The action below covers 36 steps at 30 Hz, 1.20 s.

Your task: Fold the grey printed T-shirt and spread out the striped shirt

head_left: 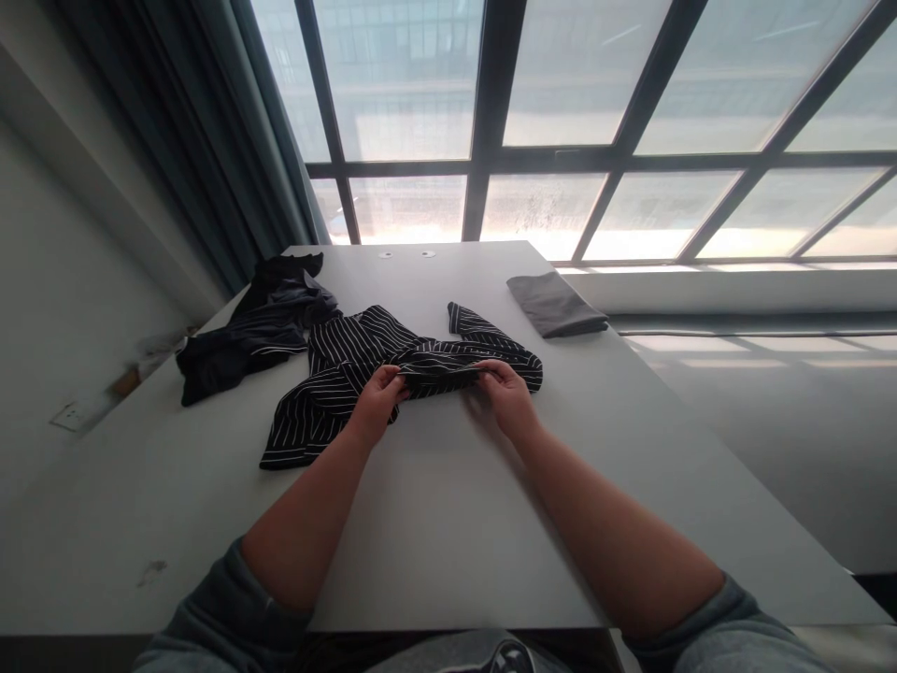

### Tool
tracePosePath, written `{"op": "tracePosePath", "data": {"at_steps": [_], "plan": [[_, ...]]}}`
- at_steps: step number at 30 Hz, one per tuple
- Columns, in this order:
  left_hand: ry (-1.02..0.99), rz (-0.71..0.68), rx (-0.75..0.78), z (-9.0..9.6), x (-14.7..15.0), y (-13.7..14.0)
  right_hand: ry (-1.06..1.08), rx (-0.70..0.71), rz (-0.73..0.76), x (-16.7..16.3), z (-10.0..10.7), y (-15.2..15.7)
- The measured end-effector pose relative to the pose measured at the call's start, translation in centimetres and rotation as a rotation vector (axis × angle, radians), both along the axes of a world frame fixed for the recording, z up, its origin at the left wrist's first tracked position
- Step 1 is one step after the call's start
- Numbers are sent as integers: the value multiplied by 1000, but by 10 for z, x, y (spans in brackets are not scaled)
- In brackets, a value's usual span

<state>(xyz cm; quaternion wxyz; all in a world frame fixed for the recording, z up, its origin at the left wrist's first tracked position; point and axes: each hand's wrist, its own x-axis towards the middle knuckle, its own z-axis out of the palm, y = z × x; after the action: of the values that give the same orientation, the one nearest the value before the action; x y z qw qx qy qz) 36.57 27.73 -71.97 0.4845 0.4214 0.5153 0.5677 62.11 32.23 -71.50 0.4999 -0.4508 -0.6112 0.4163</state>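
A black garment with white stripes, which looks like a shirt (350, 346), lies partly bunched across the middle of the white table (448, 523). My left hand (379, 402) pinches its near edge. About a forearm's breadth to the right, my right hand (505, 393) grips the same edge between thumb and fingers. Between the two hands the cloth is raised a little and drawn fairly straight. One striped sleeve spreads toward the near left, and another striped part sticks out at the far right. The fingertips are partly hidden by the fabric.
A crumpled dark garment (259, 318) lies at the table's left edge. A folded grey cloth (557, 306) rests near the right edge. Behind the table are large windows (413, 84), with a dark curtain (175, 112) at the left. A wall socket (70, 417) is low on the left.
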Motion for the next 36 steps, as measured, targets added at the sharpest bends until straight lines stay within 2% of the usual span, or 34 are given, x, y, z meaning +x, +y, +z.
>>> {"op": "tracePosePath", "data": {"at_steps": [3, 6, 10, 13, 18, 23, 31, 36], "plan": [[-179, -23, -38, -2, 6, -1, -78, 102, -15, 0, 9, -5], [-233, -18, -35, -1, 8, -2, -299, 185, -55, -2, 18, -12], [-74, -72, 58, 2, 12, -6, -718, 386, -87, -10, 29, -30], [118, -182, 136, 4, 17, -13, -868, 505, -17, -17, 37, -46], [265, -312, 183, 11, 24, -24, -816, 572, 161, -20, 43, -54], [476, -288, 259, 15, 23, -25, -759, 662, 197, -19, 38, -50], [495, -290, 313, 13, 24, -25, -747, 488, 212, -18, 20, -40], [677, -285, 349, 14, 24, -24, -692, 428, 323, -17, 15, -37]]}}
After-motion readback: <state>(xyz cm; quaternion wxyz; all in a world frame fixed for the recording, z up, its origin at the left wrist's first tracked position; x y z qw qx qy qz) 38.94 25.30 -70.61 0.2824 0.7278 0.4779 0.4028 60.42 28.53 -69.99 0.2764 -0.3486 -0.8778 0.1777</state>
